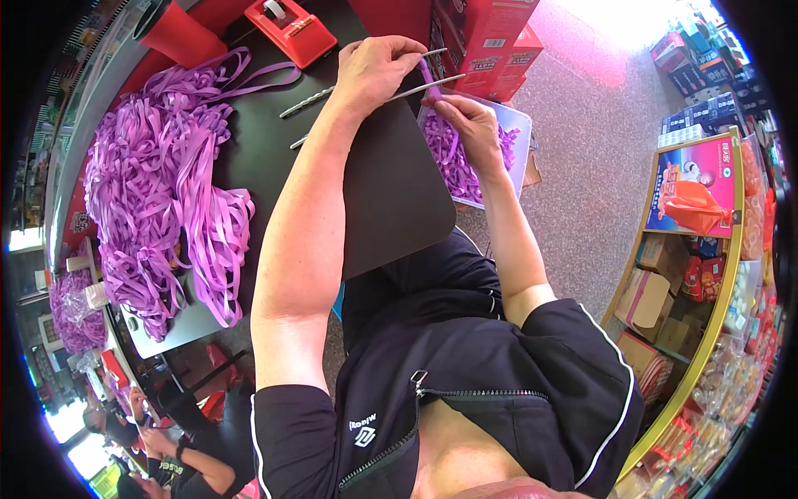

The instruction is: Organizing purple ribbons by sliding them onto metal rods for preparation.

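My left hand curls its fingers around two slim, twisted metal rods, and my right hand pinches the flat purple ribbon that bridges them near their tips. Beneath spreads a smooth black tabletop, a pale tub of crinkled strips just beside it; farther off sit a shaggy, satiny ribbon heap and a boxy red tape dispenser.

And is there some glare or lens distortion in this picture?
Head view: white glare washes out the floor at upper right; head view: the shelf bows toward the dark rim; head view: left hand and right hand look fairly clear.
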### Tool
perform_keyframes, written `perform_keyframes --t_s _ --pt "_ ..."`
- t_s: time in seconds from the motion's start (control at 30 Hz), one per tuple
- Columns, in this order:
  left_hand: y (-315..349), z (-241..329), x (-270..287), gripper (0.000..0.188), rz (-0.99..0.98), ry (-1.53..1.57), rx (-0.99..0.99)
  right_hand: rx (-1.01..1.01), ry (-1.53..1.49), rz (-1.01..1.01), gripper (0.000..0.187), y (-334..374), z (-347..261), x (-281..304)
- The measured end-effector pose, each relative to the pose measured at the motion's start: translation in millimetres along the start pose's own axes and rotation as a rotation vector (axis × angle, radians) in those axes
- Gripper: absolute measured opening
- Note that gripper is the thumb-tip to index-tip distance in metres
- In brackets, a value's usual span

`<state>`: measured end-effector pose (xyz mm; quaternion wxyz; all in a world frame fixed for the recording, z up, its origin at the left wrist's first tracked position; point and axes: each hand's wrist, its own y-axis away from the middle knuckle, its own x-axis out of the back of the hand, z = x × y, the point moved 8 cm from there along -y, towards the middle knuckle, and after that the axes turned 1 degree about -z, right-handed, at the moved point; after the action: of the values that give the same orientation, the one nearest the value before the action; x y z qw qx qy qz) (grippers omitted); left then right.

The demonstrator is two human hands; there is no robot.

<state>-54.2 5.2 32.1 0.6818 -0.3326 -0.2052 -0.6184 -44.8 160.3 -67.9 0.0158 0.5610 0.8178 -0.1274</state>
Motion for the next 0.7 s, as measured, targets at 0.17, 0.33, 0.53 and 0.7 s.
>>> perform_keyframes --t_s 0.17,0.33,0.53,0.7 --pt "-0.5 -1.6 -0.2 0.023 -0.032 -0.007 0.02 -0.005 0.129 0.035 0.018 27.4 -20.1 -12.1" --pt "0.8 2.1 0.4 0.024 -0.016 -0.011 0.008 -0.038 0.118 0.098 0.016 44.3 -46.3 -13.5" --pt "1.8 3.0 3.8 0.024 0.038 -0.052 -0.044 -0.022 0.135 0.083 0.017 48.5 -74.5 -23.7" --pt "0.9 0.9 3.8 0.024 0.073 -0.045 -0.063 -0.018 0.131 0.072 0.018 31.6 -103.3 -22.3"
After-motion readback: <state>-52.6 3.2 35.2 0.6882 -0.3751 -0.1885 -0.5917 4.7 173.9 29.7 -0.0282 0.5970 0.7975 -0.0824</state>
